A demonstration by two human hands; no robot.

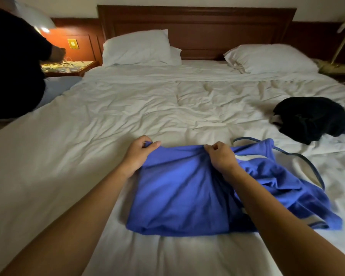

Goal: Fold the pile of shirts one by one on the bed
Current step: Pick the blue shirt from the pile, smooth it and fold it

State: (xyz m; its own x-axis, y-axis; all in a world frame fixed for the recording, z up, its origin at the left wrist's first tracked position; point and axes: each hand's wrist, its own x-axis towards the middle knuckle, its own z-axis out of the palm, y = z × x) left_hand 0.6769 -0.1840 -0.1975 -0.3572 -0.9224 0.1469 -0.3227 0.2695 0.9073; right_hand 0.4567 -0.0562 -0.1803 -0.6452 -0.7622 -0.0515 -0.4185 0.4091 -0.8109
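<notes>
Grip: left hand (138, 154) pinches the far left corner of the blue shirt (179, 194) between thumb and curled fingers. The right hand (221, 156) grasps the same far edge further right, with its fingers closed round a small bunch of cloth.
Shirt position: near middle of the bed (127, 108), directly before the person. Its left part lies flat and doubled. Its right part is rumpled, with pale panels and dark trim spilling to the right.
Handling, judged: light, soft and limp, with no stiffness of its own. Any unsupported span will sag and crease. Not fragile. It is likely to cling to the sheet rather than slide.
Where to hold, judged: at corners and along a hem or fold edge, with the two hands spread apart so the edge stays taut. A bunched hold such as the right hand's will carry wrinkles into the fold.
Step in hand, judged: a fold is under way and the right side is not yet squared.
Remaining work: black garment (311, 118) lies crumpled on the right of the bed, well apart from the blue shirt.
Bedding: white sheet, heavily wrinkled. Two pillows (135, 46) rest against the wooden headboard (197, 26).
Surroundings: another person (12, 66) in dark clothing stands at the left by a lit bedside table (68, 66).
</notes>
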